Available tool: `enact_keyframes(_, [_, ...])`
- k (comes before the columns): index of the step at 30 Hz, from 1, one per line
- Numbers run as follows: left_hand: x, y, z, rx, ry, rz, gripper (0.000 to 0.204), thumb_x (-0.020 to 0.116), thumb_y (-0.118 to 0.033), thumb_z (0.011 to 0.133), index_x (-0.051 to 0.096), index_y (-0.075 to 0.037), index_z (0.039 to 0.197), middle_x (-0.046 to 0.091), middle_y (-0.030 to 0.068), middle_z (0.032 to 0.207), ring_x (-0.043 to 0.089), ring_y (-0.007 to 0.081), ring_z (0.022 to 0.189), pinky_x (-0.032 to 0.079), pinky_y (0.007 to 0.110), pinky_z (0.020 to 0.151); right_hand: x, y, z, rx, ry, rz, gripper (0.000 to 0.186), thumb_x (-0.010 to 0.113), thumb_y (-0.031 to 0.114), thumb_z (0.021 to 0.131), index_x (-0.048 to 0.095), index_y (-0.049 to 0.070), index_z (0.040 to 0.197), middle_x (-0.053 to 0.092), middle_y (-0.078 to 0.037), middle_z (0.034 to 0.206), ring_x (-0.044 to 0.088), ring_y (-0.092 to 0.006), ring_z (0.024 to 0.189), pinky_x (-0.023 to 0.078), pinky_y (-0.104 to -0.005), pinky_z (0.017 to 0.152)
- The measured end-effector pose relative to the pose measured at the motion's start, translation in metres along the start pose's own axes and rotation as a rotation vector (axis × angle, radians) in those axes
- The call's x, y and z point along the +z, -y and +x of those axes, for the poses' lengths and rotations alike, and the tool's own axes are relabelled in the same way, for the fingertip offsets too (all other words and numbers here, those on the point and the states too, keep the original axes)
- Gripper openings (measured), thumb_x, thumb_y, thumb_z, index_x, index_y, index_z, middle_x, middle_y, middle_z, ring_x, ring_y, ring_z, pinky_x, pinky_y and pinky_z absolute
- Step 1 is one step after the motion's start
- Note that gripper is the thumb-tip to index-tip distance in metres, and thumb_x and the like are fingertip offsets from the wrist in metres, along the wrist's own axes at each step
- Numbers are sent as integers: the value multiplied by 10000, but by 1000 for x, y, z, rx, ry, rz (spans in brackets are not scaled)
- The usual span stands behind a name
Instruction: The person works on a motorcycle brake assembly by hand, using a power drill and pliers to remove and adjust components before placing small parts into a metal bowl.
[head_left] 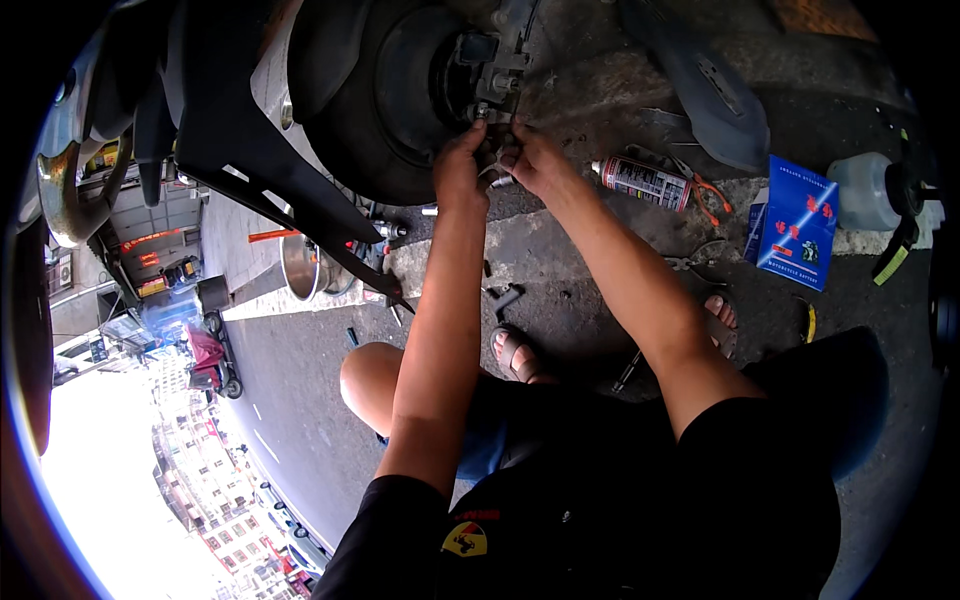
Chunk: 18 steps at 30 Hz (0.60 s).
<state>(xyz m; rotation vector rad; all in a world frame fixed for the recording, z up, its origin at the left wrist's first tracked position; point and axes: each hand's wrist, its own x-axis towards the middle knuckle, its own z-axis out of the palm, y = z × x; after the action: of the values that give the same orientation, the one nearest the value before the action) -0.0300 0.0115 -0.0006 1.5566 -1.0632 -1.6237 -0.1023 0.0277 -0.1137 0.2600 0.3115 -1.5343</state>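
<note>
In the head view, my left hand [460, 165] reaches up to the metal bracket [500, 80] beside a black wheel hub [410, 90], its fingers closed by a small silver fitting [483, 112]. My right hand [532, 160] is just right of it at the bracket's lower end, fingers bent in a pinch. What either hand holds is too small and hidden to make out. A silver cylindrical piece [502, 181] shows below the fingertips. Dark bodywork panels [230, 130] overhang on the left.
On the pavement are a spray can [640, 183], orange-handled pliers [712, 205], a blue box [795, 225], a translucent jug [858, 195], a loose dark panel [715, 90], a steel bowl [302, 268] and several tools. My sandalled feet are below. A street with parked vehicles lies left.
</note>
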Motion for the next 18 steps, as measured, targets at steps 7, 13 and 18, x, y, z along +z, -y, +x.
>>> enact_keyframes(7, [-6, 7, 5, 39, 82, -34, 193, 686, -346, 836, 653, -163, 888, 630, -47, 777, 560, 96, 676, 400, 289, 627, -6, 1, 5, -63, 13, -97, 188, 550, 286, 959, 583, 102, 946, 621, -34, 774, 565, -150, 584, 469, -296, 521])
enact_keyframes(13, [-1, 5, -2, 53, 24, -19, 210, 730, -350, 802, 641, -165, 848, 599, -56, 751, 563, 101, 672, 413, 297, 606, 0, 6, 0, -63, -28, -105, 189, 579, 282, 944, 580, 93, 935, 601, -29, 726, 519, -154, 513, 434, -295, 477])
enact_keyframes(18, [-4, 6, 0, 88, -3, -8, 213, 733, -342, 802, 637, -157, 846, 589, -46, 721, 555, 106, 611, 412, 277, 537, 4, 3, -7, -67, -22, -126, 211, 574, 298, 947, 575, 89, 915, 569, -16, 687, 492, -144, 504, 410, -296, 472])
